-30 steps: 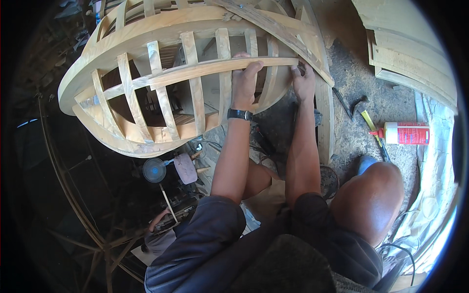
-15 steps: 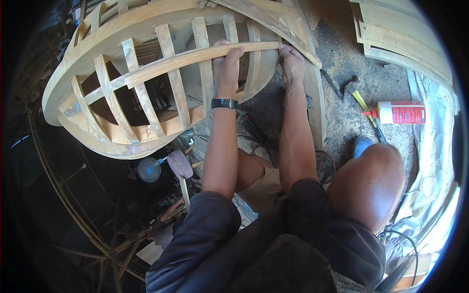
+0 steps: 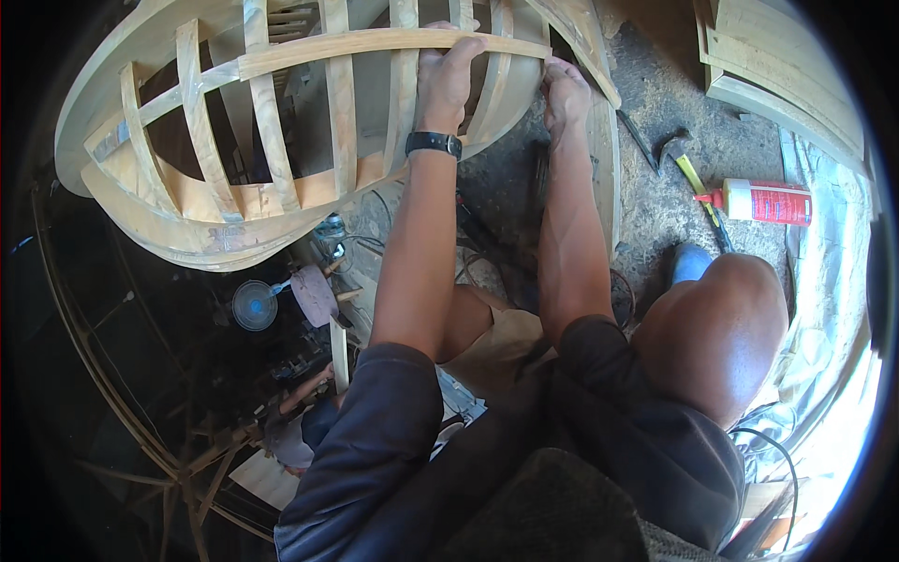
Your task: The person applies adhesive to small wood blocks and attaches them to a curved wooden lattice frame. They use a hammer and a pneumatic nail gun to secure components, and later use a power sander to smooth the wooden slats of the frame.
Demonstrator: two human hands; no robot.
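Observation:
A long, slightly bowed wooden strip point(image 3: 365, 42) lies across the upright ribs of a boat-shaped wooden frame point(image 3: 272, 136). My left hand point(image 3: 448, 80), with a dark watch on its wrist, is closed around the strip right of the middle. Its thumb crosses the front, and most of its fingers are behind the wood. At the strip's right end my right hand point(image 3: 567, 94) is closed, thumb and fingertips pinching the tip. To the left, the strip's other end overlaps a narrower piece that runs on over the leftmost ribs.
A hammer point(image 3: 688, 170) with a yellow handle and a red-and-white glue bottle point(image 3: 768, 202) lie on the floor at right. Planked wood point(image 3: 782, 80) stands at upper right. Another person point(image 3: 300, 426) is at lower left, near a round fan point(image 3: 255, 305). A cable point(image 3: 782, 450) curves at lower right.
The frame, the strip and both hands sit higher in the picture, and the surroundings have shifted too, so my view has moved. Both hands keep their hold on the strip.

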